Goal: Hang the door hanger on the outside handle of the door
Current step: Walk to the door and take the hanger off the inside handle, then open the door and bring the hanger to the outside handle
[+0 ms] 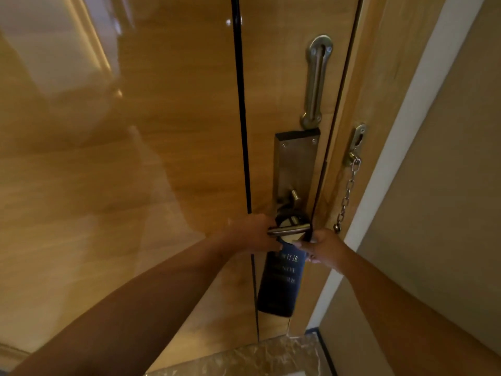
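The long dark blue card door hanger [279, 283] is hanging on the silver metal lever handle [288, 229] w/ the left hand [252, 233] closing round its top & the right hand [324, 249] pinching its edge, prob. to work it off this inside handle.

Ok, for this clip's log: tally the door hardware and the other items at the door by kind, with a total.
Lever handle: 1
Lock plate: 1
Slotted guard track: 1
Security chain: 1
Thumb-turn knob: 1
Dark door hanger: 1
Hands: 2, left hand, right hand
Total: 8
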Demonstrator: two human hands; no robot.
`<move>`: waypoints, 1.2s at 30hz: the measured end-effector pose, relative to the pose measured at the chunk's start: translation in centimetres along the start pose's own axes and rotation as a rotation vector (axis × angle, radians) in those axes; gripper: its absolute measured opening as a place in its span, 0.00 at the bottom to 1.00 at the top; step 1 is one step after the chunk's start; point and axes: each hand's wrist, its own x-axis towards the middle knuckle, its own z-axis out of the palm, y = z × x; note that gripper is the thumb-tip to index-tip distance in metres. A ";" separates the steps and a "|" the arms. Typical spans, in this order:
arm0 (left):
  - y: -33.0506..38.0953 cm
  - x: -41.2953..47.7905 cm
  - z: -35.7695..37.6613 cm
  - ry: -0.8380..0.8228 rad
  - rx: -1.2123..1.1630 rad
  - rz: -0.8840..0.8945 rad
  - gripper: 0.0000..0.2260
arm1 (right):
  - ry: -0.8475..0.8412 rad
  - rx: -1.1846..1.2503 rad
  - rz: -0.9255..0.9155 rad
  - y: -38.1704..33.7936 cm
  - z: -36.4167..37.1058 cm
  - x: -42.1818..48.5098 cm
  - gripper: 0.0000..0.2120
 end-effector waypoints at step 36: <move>0.6 2.2 7.8 0.368 -0.222 -0.273 0.06 | 0.092 0.314 0.578 11.1 -3.5 -15.0 0.07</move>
